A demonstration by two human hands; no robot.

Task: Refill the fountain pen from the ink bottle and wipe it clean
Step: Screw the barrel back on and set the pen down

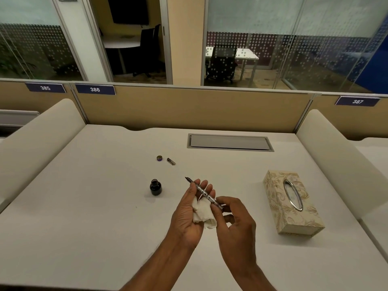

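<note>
A slim patterned fountain pen [203, 193] lies across my left palm, its nib pointing up and left beyond my fingertips. My right hand [234, 219] pinches the pen's rear end between thumb and fingers. My left hand [190, 215] is palm up and cups a crumpled white tissue [203, 214] under the pen. The dark ink bottle [155, 187] stands uncapped on the white desk [94, 206], to the left of my hands. Its round cap [159, 158] and the pen's cap [171, 161] lie farther back.
A floral tissue box [290, 201] lies on the desk to the right of my hands. A grey cable hatch [230, 142] is set into the desk at the back. Padded white dividers [42, 131] flank the desk, and a tan partition [189, 108] closes the far side.
</note>
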